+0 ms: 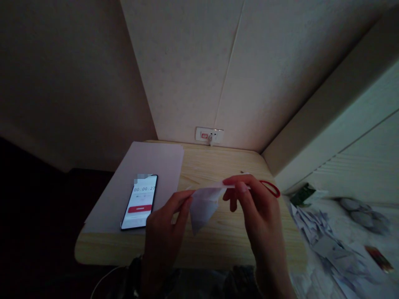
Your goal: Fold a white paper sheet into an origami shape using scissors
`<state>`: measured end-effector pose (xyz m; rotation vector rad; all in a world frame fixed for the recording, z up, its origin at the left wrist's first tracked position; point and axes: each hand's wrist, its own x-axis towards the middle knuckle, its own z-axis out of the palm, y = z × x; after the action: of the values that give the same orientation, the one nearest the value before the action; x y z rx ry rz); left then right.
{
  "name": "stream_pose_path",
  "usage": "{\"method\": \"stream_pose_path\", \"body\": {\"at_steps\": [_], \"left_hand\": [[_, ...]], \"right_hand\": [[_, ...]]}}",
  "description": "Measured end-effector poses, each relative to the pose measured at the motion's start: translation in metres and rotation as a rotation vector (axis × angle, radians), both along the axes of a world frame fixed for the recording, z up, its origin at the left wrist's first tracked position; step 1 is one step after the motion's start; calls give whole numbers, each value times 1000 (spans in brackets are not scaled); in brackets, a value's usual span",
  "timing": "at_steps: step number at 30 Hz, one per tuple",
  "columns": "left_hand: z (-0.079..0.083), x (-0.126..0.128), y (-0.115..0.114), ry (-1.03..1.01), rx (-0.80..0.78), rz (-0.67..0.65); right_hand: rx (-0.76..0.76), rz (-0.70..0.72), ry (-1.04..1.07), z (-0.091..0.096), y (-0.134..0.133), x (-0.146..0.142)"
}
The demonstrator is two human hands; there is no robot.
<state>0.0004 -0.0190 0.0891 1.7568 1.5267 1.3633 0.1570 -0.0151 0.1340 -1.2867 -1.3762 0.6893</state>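
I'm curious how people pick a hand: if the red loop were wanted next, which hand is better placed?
Probably the right hand: the red loop sits close beside it, while the left hand is farther off, nearer the phone. Both pinch the folded paper, so the right must let go first.

A lit phone (139, 203), a white wall socket (208, 133) with a plug (210, 140), a green item (303, 194) at right.

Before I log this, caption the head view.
Left hand and right hand hold folded paper over a wood-grain table, phone nearby.
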Motion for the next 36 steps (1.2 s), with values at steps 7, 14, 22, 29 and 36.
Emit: {"method": "stream_pose_path", "body": {"at_steps": [7, 14, 22, 29, 36], "left_hand": [[10, 12, -1, -474, -231, 102], [3, 13, 1, -778, -371, 121], [8, 25, 0, -1012, -390, 150], [0, 34, 1, -1103, -473, 90], [-12, 40, -6, -1041, -498, 44]], "right_hand": [[-20, -91, 42, -14, -5, -2], [-49, -210, 141, -27, -9, -8], [43, -295, 183, -27, -16, -21], [122, -308, 190, -24, -18, -30], [124, -309, 280, -25, -19, -34]]}}
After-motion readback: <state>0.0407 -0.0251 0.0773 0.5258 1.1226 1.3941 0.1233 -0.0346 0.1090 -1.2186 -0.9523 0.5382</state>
